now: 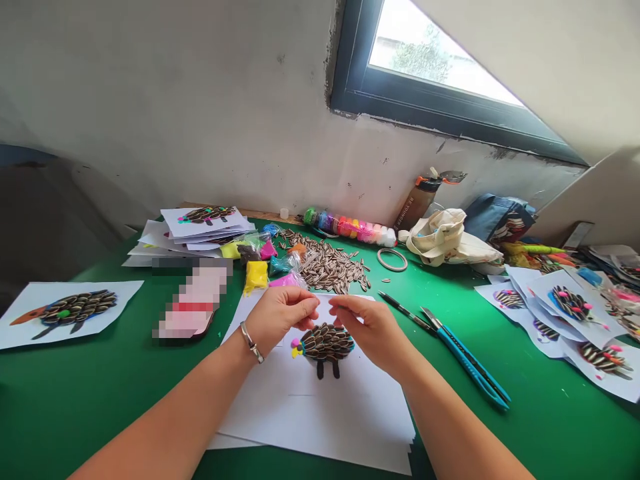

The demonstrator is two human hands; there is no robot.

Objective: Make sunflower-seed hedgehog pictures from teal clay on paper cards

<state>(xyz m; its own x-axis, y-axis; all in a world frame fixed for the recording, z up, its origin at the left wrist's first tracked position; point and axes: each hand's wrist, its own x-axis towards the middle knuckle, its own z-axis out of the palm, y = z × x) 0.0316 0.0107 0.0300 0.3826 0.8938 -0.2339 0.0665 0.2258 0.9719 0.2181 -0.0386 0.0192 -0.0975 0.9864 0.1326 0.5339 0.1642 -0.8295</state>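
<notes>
"One green table (560,433) fills my remote view. What lies upon it, by size?"

"Overlapping white sheets (315,427) at centre, before the person. To the left, a separate bird picture (80,312) with an orange beak. To the right, turquoise-handled tweezers (467,360) lie slantwise. Beyond the sheets I note a pile of striped seeds (335,267)."

"And the hands?"

"Left hand (280,307), with a bracelet at the wrist, and right hand (370,327) face each other near the sheets' far end. In each, thumb and forefinger are drawn together at the tips; whether anything is pinched between them I cannot tell, the gap being too small."

"Where is the work itself?"

"The seed-covered bird (327,343) is on the top sheet, just below the fingertips in my view: head to the left in pink, yellow and turquoise, two black legs toward the person."

"Smaller items?"

"A black pen (407,312) beside the tweezers; a yellow packet (257,275) just beyond the left hand; lastly, one loose seed (386,280), apart from the pile."
</notes>
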